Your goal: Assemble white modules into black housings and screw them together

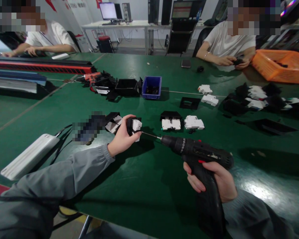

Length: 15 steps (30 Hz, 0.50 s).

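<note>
**Driver bit meets the small part near the front of the table**

I see my left hand [123, 139] clenched around a small black-and-white part [134, 126], pinning it to the green tabletop [144, 196] a little left of centre, not far from the near edge. The fingers wrap over its top and the thumb sits under its right side.

My right hand [214, 181] grips the handle of a black cordless screwdriver [199, 156], fingers closed tight round the grip. The tool lies level, pointing left, and its thin bit [150, 135] reaches the right face of the part; whether the tip actually touches I cannot tell.

Just left of the held part lies another black-and-white piece [114, 122], beside a blurred patch. Farther left, toward the near-left corner, rests a white oblong device [30, 156] with black cables running from it.

Beyond the screwdriver, near the middle of the table, sit a black-topped white unit [171, 121] and a white block [193, 122], close together. Behind them stands a blue bin [151, 87] with a black box [126, 87] touching its left side.

At the far edge two other people sit, each with hands on the table; an orange basket [281, 64] stands at the far-right corner beside one of them.
</note>
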Each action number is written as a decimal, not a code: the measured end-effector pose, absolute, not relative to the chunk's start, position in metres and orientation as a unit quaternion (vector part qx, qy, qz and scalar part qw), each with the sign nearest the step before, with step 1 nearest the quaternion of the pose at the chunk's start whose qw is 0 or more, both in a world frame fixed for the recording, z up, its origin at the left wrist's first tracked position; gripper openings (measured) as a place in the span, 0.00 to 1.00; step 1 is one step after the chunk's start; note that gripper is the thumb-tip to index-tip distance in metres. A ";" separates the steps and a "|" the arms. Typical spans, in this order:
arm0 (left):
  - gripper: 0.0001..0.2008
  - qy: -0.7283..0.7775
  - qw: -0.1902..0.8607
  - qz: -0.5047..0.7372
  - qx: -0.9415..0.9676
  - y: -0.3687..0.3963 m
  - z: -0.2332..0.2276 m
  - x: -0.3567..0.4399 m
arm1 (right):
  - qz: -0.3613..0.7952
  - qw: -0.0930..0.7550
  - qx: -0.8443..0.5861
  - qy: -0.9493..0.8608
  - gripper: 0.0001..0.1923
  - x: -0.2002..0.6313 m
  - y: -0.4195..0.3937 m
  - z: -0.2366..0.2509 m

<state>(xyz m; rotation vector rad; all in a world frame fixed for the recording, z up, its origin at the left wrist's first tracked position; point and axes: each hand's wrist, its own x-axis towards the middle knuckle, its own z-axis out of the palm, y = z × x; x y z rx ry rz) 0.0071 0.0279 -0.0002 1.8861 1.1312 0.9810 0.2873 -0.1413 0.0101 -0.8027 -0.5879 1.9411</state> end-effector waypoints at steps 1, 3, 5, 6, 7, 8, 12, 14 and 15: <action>0.29 0.438 0.355 0.380 0.733 0.028 0.000 0.007 | 0.790 0.462 -0.327 -0.237 0.20 0.287 -0.141 0.011; 0.28 0.431 0.348 0.381 0.740 0.028 0.000 0.008 | 0.792 0.460 -0.325 -0.233 0.20 0.288 -0.142 0.013; 0.29 0.424 0.345 0.381 0.746 0.028 -0.001 0.008 | 0.800 0.455 -0.313 -0.234 0.21 0.288 -0.143 0.011; 0.30 0.422 0.346 0.380 0.747 0.028 -0.001 0.008 | 0.803 0.452 -0.308 -0.236 0.21 0.287 -0.144 0.010; 0.30 0.420 0.348 0.379 0.747 0.028 -0.001 0.008 | 0.806 0.449 -0.305 -0.238 0.22 0.287 -0.144 0.008; 0.31 0.420 0.349 0.378 0.748 0.028 -0.002 0.008 | 0.807 0.445 -0.306 -0.240 0.22 0.287 -0.144 0.007; 0.32 0.420 0.347 0.375 0.750 0.027 -0.002 0.008 | 0.806 0.436 -0.314 -0.249 0.23 0.288 -0.145 0.004; 0.33 0.419 0.349 0.371 0.752 0.026 -0.002 0.008 | 0.809 0.428 -0.315 -0.251 0.22 0.288 -0.145 0.006; 0.33 0.418 0.349 0.369 0.753 0.026 -0.002 0.008 | 0.811 0.425 -0.316 -0.249 0.22 0.288 -0.145 0.007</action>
